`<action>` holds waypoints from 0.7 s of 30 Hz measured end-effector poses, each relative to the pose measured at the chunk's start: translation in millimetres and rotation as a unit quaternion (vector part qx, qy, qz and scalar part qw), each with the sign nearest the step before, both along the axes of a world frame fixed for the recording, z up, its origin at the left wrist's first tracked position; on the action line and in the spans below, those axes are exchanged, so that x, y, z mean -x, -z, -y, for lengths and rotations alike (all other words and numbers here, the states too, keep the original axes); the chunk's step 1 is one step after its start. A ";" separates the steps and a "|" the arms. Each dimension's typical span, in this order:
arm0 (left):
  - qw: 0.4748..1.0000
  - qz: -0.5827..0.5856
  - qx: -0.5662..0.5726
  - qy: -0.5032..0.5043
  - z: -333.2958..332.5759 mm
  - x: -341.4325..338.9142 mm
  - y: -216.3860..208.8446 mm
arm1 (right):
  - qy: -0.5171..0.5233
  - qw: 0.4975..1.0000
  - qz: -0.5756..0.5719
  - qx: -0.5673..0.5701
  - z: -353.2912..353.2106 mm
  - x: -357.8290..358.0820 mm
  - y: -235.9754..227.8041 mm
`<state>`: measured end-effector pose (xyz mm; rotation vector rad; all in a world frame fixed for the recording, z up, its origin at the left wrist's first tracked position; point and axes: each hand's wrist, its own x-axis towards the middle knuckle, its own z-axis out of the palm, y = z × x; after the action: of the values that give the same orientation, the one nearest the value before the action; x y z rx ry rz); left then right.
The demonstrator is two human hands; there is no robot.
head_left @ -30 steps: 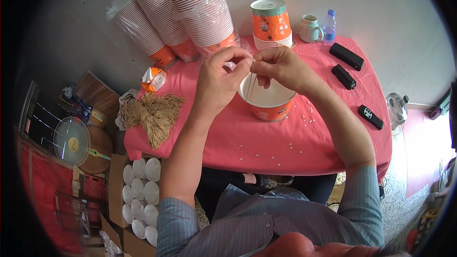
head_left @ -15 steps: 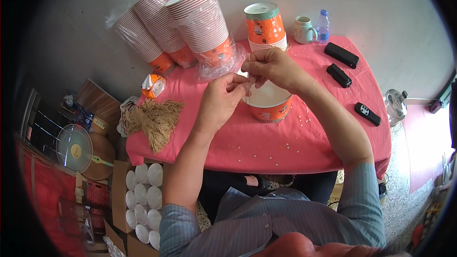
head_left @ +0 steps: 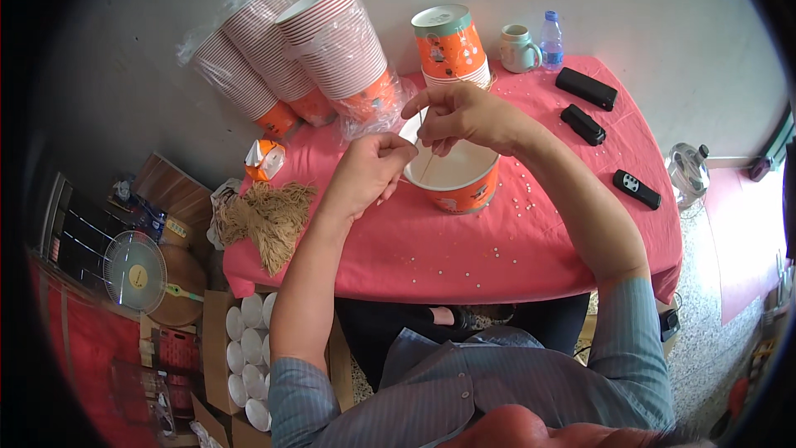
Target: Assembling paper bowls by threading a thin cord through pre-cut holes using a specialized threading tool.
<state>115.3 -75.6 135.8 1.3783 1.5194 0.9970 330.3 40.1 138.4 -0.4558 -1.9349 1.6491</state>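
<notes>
Both of my hands are over an open orange paper tub (head_left: 466,198) with a pale inside. My right hand (head_left: 471,120) pinches a thin tan cord (head_left: 428,168), whose lower part hangs into the tub. A short thin strand also stands up by its fingertips. At the tub's left rim, my left hand (head_left: 369,172) has thumb and forefinger pressed together; whatever is between them is too small to make out. A bundle of tan cords (head_left: 269,224) lies on the table left of that hand. Small white beads (head_left: 467,274) are scattered over the pink tablecloth (head_left: 381,257).
Plastic-wrapped stacks of paper tubs (head_left: 332,41) lean at the back left, beside an orange tissue pack (head_left: 264,160). Behind my right hand stand upturned tubs (head_left: 448,41), a mug (head_left: 519,51) and a water bottle (head_left: 551,41). Black cases (head_left: 585,89) and a remote (head_left: 637,189) lie right.
My hands have moved apart: the left has shifted left and slightly down, away from the right. More of the cord now shows below my right hand. The whole view has shifted slightly.
</notes>
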 end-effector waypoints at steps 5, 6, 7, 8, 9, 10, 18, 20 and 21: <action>0.989 -0.134 -0.062 0.017 -1.3 -0.7 6.7 | 0.019 0.999 -0.003 0.036 1.7 1.3 -3.0; 0.982 -0.164 -0.085 0.027 -3.4 -0.9 8.7 | 0.028 0.999 -0.012 0.042 1.6 0.5 -3.0; 0.982 -0.164 -0.085 0.028 -3.8 -1.0 9.6 | 0.038 0.998 -0.020 0.048 1.5 -0.2 -3.0; 0.984 -0.159 -0.074 0.037 -3.5 -1.5 9.8 | 0.039 0.998 -0.021 0.048 1.9 -0.1 -3.2; 0.985 -0.155 -0.062 0.047 -3.5 -1.9 9.8 | 0.034 0.997 -0.027 0.062 2.5 0.6 -3.4; 0.985 -0.155 -0.062 0.048 -4.1 -3.1 9.2 | 0.030 0.996 -0.034 0.077 2.9 1.0 -3.5; 0.967 -0.221 -0.124 0.005 -14.2 -15.1 1.9 | -0.013 0.982 -0.159 0.098 4.6 -0.4 -3.1; 0.977 -0.189 -0.087 0.036 -11.2 -18.5 -1.5 | -0.014 0.981 -0.169 0.093 5.1 1.9 -2.5; 0.984 -0.156 -0.052 0.068 -10.3 -21.5 -3.2 | -0.023 0.981 -0.174 0.084 3.1 2.5 0.2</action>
<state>136.8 -65.3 138.9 1.7527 1.5883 0.8124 327.8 37.0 138.2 -0.1695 -1.5693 1.7933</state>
